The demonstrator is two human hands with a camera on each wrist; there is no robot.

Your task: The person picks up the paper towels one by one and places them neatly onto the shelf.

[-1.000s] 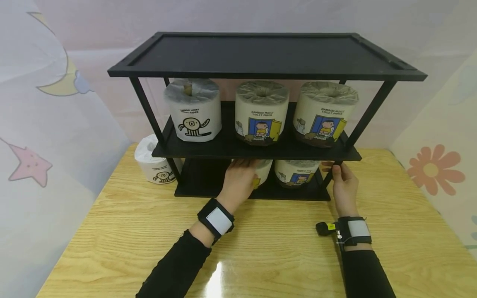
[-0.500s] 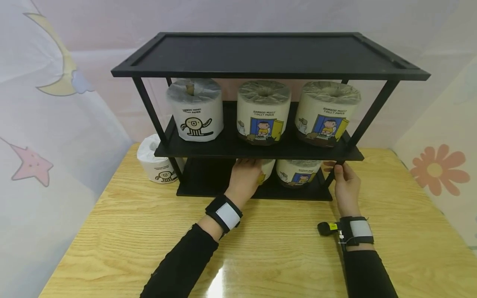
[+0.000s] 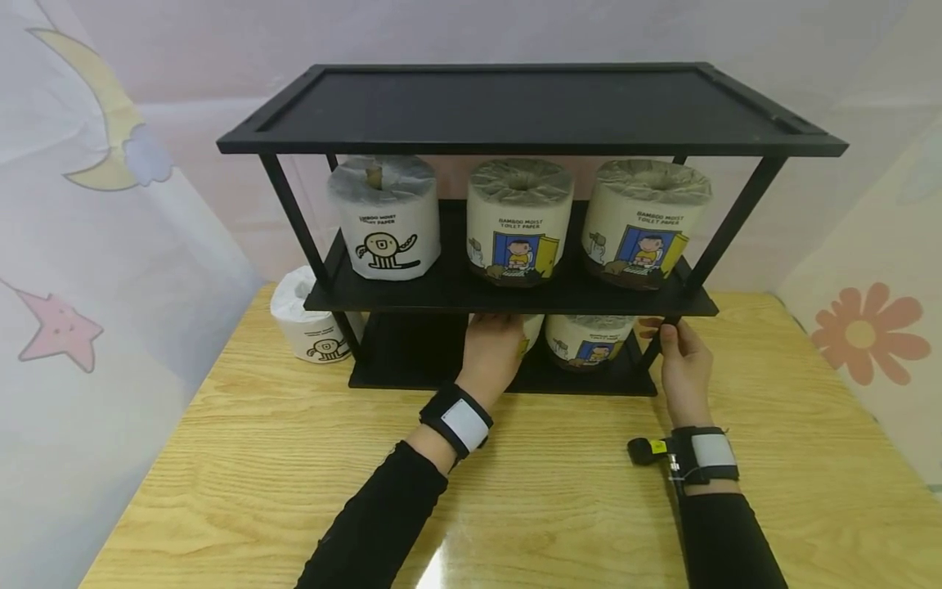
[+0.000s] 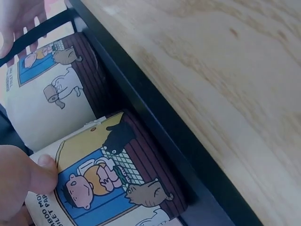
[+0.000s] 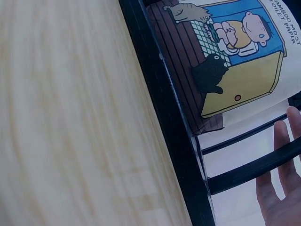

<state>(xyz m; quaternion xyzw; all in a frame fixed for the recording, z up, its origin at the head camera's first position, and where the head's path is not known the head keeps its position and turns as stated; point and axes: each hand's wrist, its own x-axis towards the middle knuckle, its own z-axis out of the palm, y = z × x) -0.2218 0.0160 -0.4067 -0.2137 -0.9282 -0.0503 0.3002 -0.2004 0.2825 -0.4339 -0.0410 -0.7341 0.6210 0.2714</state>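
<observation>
My left hand (image 3: 493, 352) reaches under the middle tier of a black rack (image 3: 412, 299) and holds a toilet paper roll (image 3: 533, 329) on the bottom tier. In the left wrist view its thumb presses the printed wrapper of that toilet paper roll (image 4: 101, 181); the other fingers are mostly hidden. Another toilet paper roll (image 3: 589, 348) stands just to the right, close to the held one. At the rack's right end my right hand (image 3: 684, 368) holds the front post (image 3: 650, 353). The right wrist view shows fingers of the right hand (image 5: 282, 200) passing behind that post.
A white roll (image 3: 365, 221), a middle roll (image 3: 519, 225) and a right-hand roll (image 3: 646, 229) stand on the middle tier. Another white roll (image 3: 305, 319) sits on the wooden table (image 3: 545, 491), left of the rack. The rack's top panel (image 3: 530, 106) overhangs the tiers.
My left hand has moved to the right along the bottom tier, and the roll it holds has shifted right, closer to its neighbour. The right hand stays at the post.
</observation>
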